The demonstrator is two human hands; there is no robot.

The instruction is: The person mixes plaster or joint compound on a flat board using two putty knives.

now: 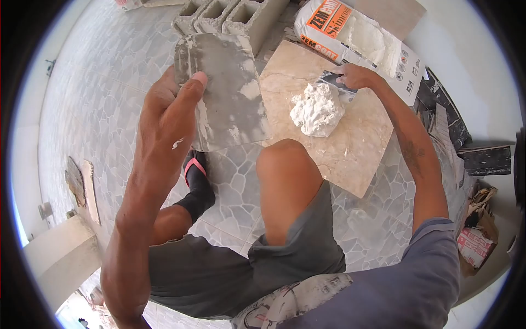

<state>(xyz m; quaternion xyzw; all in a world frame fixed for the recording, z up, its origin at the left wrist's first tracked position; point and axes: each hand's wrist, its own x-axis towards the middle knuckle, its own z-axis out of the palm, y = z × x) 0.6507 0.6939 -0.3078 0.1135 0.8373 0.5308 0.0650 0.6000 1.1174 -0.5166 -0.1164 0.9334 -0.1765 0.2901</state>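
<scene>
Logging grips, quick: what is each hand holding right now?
Left hand: closed on the grey plaster board.
Right hand: closed on a trowel at the white plaster heap.

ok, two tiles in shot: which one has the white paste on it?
The beige tile lying flat on the floor, with the white lump on top. The right hand works a trowel at it. The grey tile, held up by the left hand, carries only smears.

Head camera, looking down
Close, wide fisheye view from above, over knees and both arms, onto the floor.
</scene>
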